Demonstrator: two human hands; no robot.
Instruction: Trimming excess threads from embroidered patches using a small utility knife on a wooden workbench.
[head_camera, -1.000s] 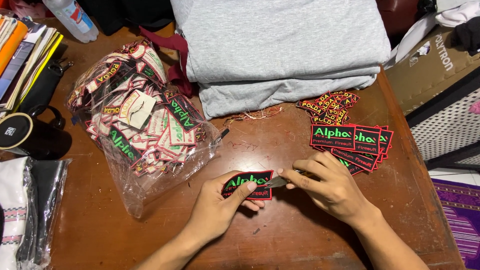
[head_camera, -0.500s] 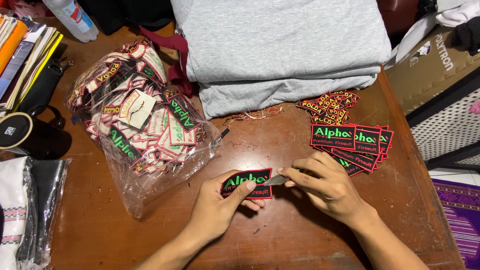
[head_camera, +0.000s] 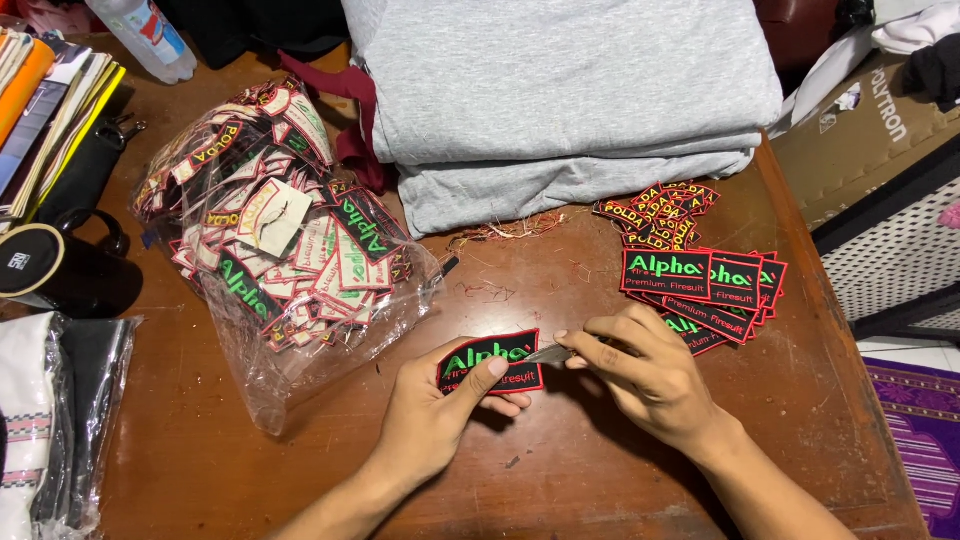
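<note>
While the left hand (head_camera: 432, 405) pinches one black patch (head_camera: 490, 362) and the right hand (head_camera: 640, 375) grips small snips (head_camera: 548, 354) at its edge, a trimmed stack (head_camera: 705, 290) lies far right and a full bag (head_camera: 280, 240) waits far left.

We see a worn brown wooden table (head_camera: 560, 300) and, at right, a purple patterned mat (head_camera: 925, 440) on pale floor.

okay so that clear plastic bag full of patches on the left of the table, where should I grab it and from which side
Grip the clear bag by its slack, empty end nearest you, coming in from the front edge of the table. The patches are heaped toward the far end, so the near plastic lies flat, loose and easy to bunch. That end may be the opening, so gathering it closed should keep patches from spilling.
</note>
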